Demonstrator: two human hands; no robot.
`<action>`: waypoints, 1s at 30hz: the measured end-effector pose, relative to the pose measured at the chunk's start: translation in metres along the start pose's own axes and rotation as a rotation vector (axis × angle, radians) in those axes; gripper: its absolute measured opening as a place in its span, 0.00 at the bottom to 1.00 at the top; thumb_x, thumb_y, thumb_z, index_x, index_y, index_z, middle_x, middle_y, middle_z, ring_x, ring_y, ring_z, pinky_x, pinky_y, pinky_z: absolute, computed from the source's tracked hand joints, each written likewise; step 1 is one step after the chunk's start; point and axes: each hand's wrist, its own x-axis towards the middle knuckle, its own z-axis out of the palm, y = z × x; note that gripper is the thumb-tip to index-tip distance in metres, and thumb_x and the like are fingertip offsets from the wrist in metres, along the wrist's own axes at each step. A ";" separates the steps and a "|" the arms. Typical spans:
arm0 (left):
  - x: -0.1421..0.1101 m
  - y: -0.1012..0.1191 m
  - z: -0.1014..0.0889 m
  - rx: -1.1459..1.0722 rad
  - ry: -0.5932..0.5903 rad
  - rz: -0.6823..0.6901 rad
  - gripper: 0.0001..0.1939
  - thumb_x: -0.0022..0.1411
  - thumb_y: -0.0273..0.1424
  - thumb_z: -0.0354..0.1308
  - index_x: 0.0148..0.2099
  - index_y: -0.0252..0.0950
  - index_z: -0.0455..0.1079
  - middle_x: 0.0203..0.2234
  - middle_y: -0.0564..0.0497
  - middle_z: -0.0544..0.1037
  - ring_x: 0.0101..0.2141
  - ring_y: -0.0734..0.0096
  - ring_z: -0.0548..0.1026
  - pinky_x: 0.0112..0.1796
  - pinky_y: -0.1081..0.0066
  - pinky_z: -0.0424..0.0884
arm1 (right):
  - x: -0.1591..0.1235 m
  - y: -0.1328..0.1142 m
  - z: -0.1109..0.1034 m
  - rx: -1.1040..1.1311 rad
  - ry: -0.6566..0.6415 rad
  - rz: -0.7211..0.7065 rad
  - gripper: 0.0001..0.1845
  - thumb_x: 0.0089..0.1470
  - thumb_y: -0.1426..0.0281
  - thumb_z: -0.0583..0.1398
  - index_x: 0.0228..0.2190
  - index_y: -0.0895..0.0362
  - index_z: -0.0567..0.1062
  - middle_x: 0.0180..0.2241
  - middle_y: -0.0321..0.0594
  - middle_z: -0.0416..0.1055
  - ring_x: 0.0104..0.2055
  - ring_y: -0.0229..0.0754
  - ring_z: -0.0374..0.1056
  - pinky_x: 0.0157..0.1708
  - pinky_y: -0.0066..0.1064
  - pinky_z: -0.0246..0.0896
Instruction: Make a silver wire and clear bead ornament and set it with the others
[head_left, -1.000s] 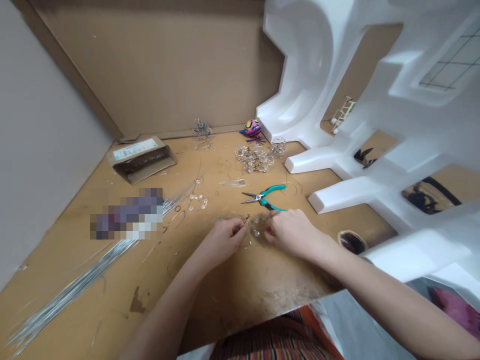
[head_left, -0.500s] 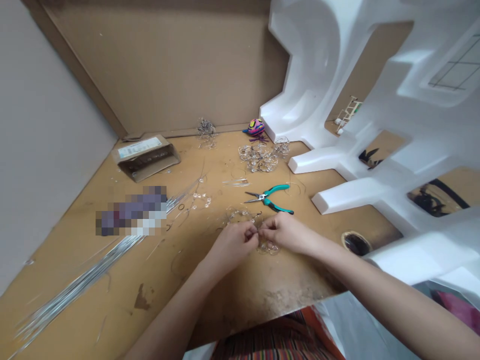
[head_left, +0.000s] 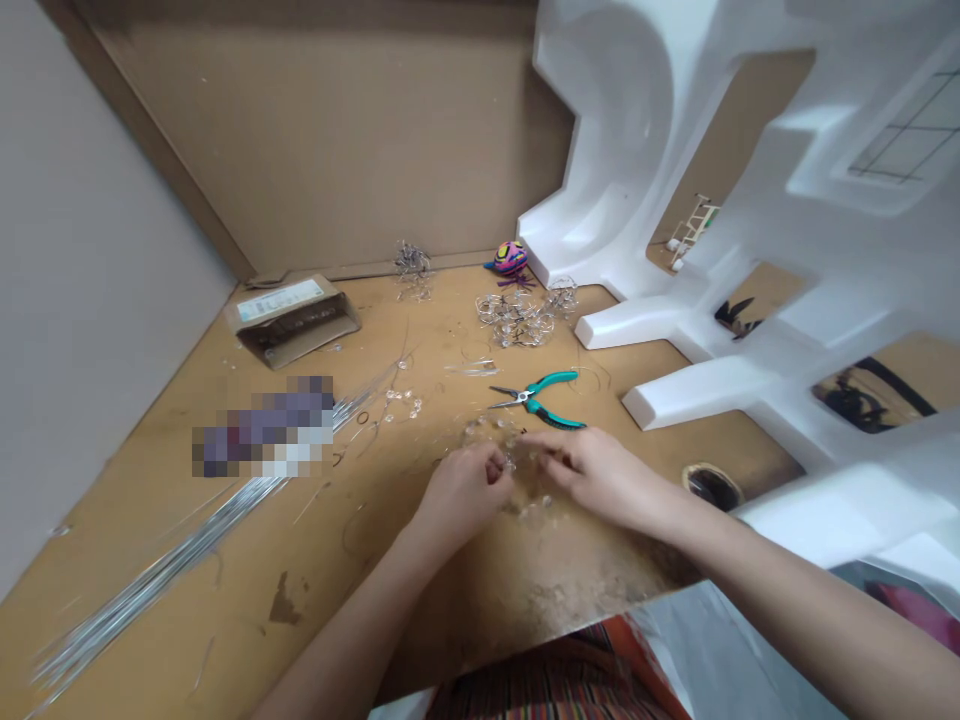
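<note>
A wire piece with clear beads (head_left: 546,502) spreads between my hands, blurred, its exact shape hard to make out. My left hand (head_left: 466,492) is closed, fingertips pinching at the left side of this piece. On the other side my right hand (head_left: 604,478) has its index finger stretched out and its thumb apart, close to the beads. Whether it touches the wire I cannot tell. Just beyond the right hand lie teal-handled needle-nose pliers (head_left: 534,397) with jaws spread, pointing left.
Metal wires (head_left: 172,565) lie in a bundle at left, with loose clear beads (head_left: 403,403) near its far end. Finished-looking beaded wire pieces (head_left: 517,318) are heaped at the back. A cardboard box (head_left: 300,320) sits far left. White moulded plastic (head_left: 675,400) borders the right.
My right hand has moved slightly right, away from my left hand, and its fingers have come apart. The left hand stays closed in nearly the same place.
</note>
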 end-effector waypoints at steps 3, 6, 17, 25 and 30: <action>-0.001 0.002 -0.003 0.025 0.010 -0.005 0.05 0.50 0.26 0.49 0.26 0.37 0.65 0.20 0.55 0.68 0.22 0.74 0.64 0.25 0.74 0.56 | 0.003 0.006 -0.006 0.014 0.144 0.021 0.17 0.52 0.70 0.54 0.44 0.52 0.71 0.38 0.40 0.72 0.33 0.40 0.67 0.32 0.31 0.60; -0.003 0.003 -0.007 0.053 0.032 0.015 0.04 0.50 0.26 0.49 0.26 0.37 0.65 0.24 0.54 0.68 0.24 0.74 0.65 0.26 0.74 0.57 | 0.005 0.013 -0.003 0.057 0.152 0.000 0.18 0.50 0.67 0.56 0.45 0.53 0.70 0.39 0.42 0.70 0.30 0.37 0.66 0.32 0.31 0.60; -0.004 -0.004 -0.021 0.080 -0.157 0.200 0.05 0.53 0.27 0.48 0.28 0.37 0.64 0.26 0.54 0.67 0.26 0.74 0.65 0.27 0.75 0.57 | -0.002 0.016 0.013 0.131 -0.093 -0.083 0.09 0.51 0.72 0.54 0.30 0.56 0.74 0.28 0.36 0.72 0.28 0.36 0.65 0.30 0.27 0.58; -0.004 -0.007 -0.020 0.082 -0.202 0.138 0.07 0.54 0.29 0.48 0.28 0.37 0.66 0.20 0.56 0.68 0.23 0.74 0.64 0.23 0.75 0.53 | -0.009 0.028 0.013 0.230 0.021 0.038 0.12 0.53 0.71 0.51 0.37 0.55 0.72 0.33 0.40 0.74 0.32 0.39 0.67 0.33 0.30 0.58; -0.004 -0.005 -0.020 0.058 -0.201 0.123 0.07 0.54 0.30 0.48 0.27 0.37 0.65 0.19 0.56 0.68 0.22 0.75 0.64 0.23 0.75 0.53 | -0.022 0.028 0.024 0.277 0.003 0.104 0.09 0.52 0.69 0.52 0.29 0.56 0.71 0.26 0.36 0.71 0.27 0.37 0.65 0.28 0.28 0.55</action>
